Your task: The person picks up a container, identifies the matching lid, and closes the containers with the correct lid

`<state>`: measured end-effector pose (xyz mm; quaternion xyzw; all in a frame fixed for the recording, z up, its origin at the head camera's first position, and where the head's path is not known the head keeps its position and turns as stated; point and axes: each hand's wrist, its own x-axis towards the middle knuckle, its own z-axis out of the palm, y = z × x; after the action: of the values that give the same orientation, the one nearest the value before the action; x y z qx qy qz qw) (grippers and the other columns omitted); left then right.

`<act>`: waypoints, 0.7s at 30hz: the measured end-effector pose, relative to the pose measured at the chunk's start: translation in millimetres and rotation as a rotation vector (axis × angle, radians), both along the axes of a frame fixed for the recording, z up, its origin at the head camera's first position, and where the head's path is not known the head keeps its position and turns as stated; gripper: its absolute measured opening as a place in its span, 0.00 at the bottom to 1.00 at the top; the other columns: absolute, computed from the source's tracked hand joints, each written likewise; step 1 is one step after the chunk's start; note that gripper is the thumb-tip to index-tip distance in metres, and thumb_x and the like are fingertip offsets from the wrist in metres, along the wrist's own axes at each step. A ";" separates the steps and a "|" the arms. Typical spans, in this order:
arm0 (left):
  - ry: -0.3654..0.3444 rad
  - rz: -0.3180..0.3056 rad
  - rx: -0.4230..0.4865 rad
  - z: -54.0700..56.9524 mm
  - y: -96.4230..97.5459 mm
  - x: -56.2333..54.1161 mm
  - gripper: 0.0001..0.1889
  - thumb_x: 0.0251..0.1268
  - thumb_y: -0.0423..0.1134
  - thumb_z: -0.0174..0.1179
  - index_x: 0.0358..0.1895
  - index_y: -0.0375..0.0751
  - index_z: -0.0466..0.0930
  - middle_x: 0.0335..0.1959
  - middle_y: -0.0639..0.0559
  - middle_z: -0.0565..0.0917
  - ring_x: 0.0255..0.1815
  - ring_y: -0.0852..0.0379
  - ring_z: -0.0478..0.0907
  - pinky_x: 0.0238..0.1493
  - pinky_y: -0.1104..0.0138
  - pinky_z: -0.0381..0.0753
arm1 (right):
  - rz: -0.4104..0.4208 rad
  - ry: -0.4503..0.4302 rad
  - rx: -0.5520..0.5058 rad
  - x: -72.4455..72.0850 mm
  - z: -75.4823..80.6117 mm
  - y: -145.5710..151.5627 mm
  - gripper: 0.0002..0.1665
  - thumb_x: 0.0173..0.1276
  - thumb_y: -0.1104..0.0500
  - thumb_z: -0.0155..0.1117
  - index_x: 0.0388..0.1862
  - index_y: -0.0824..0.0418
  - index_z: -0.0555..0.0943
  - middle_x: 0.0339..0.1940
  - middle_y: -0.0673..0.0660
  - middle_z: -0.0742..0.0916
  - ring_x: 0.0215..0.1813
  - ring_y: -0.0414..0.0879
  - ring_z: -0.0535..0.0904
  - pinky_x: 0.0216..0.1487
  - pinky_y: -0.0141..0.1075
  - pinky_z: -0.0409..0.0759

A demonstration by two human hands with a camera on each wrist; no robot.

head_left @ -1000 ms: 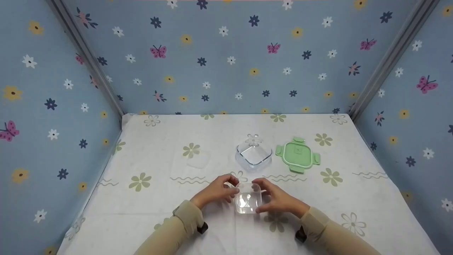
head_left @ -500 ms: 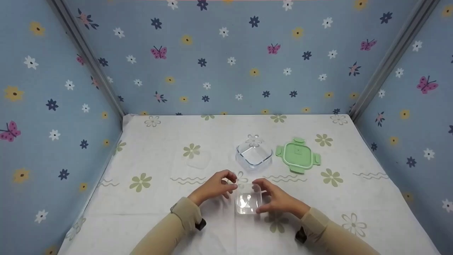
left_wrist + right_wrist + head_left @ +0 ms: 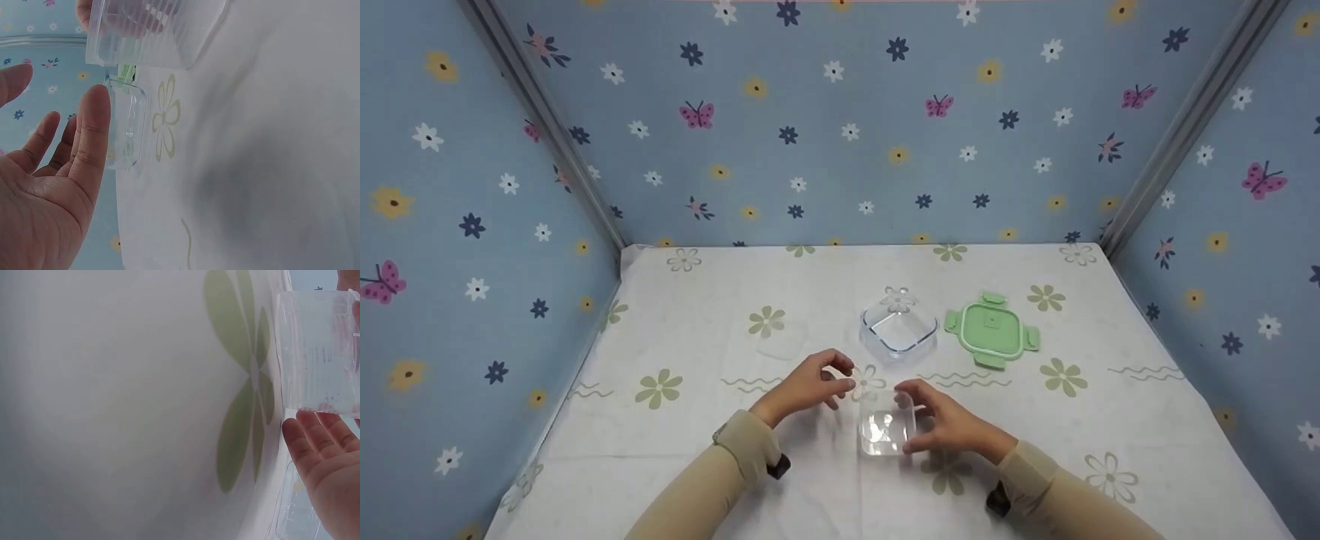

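A small clear plastic box (image 3: 885, 431) stands on the white tablecloth near the middle front. My right hand (image 3: 958, 429) holds it from the right, with thumb at the near corner and fingers at the far one. In the right wrist view, the ribbed wall of the plastic box (image 3: 315, 354) sits against the fingertips. My left hand (image 3: 804, 386) hovers to the left of the box, apart from it, with nothing between its loosely bent fingers. Seen from the left wrist, that hand (image 3: 56, 191) has thumb and fingers spread.
Behind the hands stands a square glass container (image 3: 900, 347) without a cover. A green lid (image 3: 992, 330) with side flaps lies flat to its right. Left of the glass lies a faint, see-through flat piece (image 3: 781, 345), partly behind the left hand. Flowered blue walls (image 3: 840, 150) enclose the table.
My left hand has drawn away from the plastic box, moving left and slightly back. The right hand and the box have stayed in place.
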<state>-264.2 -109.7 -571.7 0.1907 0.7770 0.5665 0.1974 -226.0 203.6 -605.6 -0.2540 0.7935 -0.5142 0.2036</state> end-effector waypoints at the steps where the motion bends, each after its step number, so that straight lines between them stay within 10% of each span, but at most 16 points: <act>1: 0.005 0.003 -0.003 0.9 -0.8 -0.4 0.24 0.77 0.39 0.65 0.64 0.24 0.74 0.61 0.30 0.80 0.40 0.57 0.84 0.37 0.63 0.91 | -0.001 -0.002 0.000 0.3 0.2 0.0 0.59 0.54 0.58 0.89 0.81 0.65 0.65 0.76 0.69 0.77 0.76 0.70 0.75 0.78 0.65 0.73; 21: 0.074 0.078 -0.060 16.9 -19.4 -12.5 0.19 0.76 0.40 0.67 0.62 0.34 0.78 0.59 0.34 0.81 0.43 0.55 0.85 0.39 0.65 0.91 | 0.004 0.005 -0.004 -0.3 1.3 -1.5 0.58 0.55 0.59 0.88 0.79 0.69 0.65 0.75 0.70 0.77 0.75 0.69 0.76 0.77 0.62 0.76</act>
<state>-276.7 -129.1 -554.8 0.1749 0.8072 0.5429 0.1519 -226.3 202.1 -604.4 -0.2574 0.7924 -0.5148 0.2021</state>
